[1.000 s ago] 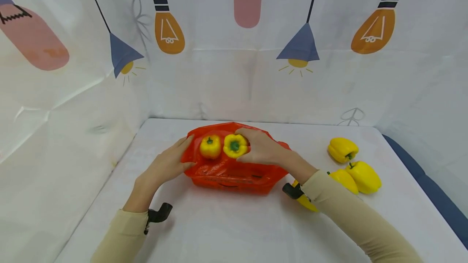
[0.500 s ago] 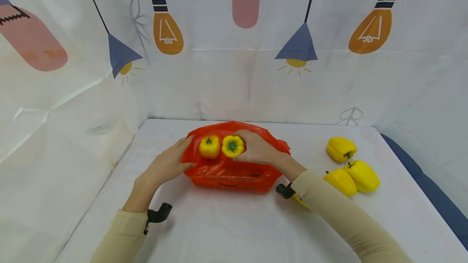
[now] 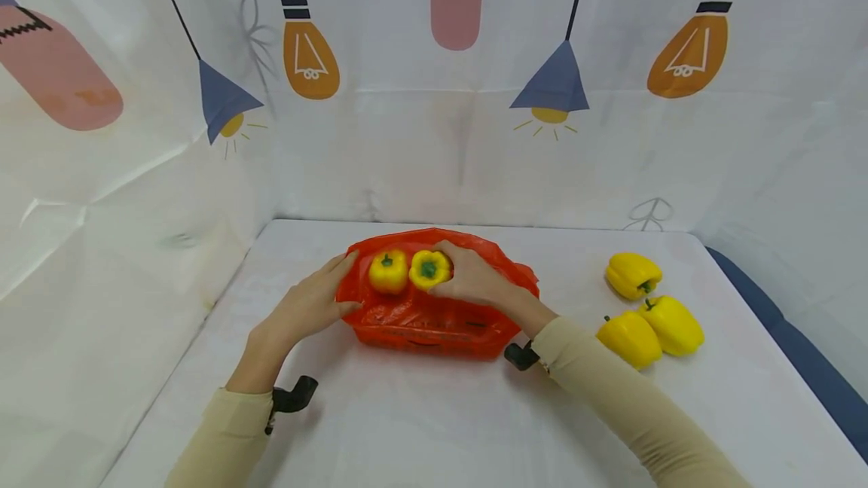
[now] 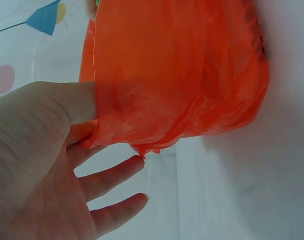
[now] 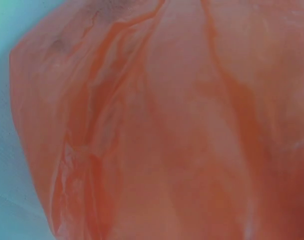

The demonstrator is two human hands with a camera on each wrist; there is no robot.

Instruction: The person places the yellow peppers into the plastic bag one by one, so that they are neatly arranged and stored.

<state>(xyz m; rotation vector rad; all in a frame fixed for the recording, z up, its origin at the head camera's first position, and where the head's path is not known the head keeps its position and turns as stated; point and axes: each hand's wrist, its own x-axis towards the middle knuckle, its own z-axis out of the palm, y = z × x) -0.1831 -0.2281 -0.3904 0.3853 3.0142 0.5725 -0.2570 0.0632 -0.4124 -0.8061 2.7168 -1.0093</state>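
A red plastic bag (image 3: 434, 330) lies with its mouth spread on the white table. My left hand (image 3: 305, 303) holds the bag's left side; thumb and index finger reach inside its rim, while other fingers stretch straight outside the bag (image 4: 181, 75) in the left wrist view. Inside the mouth sits one yellow bell pepper (image 3: 389, 272). Beside it, my right hand (image 3: 475, 275) grips another yellow bell pepper (image 3: 430, 269), its stem end facing up. In the right wrist view the red bag (image 5: 166, 125) fills most of the picture, and no fingers show there.
Three more yellow bell peppers lie to the right on the table (image 3: 407, 428): one pepper (image 3: 633, 276) at the back, a nearer pepper (image 3: 629, 340) and a third pepper (image 3: 673, 325) touching it. A printed white sheet (image 3: 407, 157) hangs behind the table.
My right hand has shifted slightly left with its bell pepper, closer to the one in the bag. The left hand and the bag look nearly unmoved.
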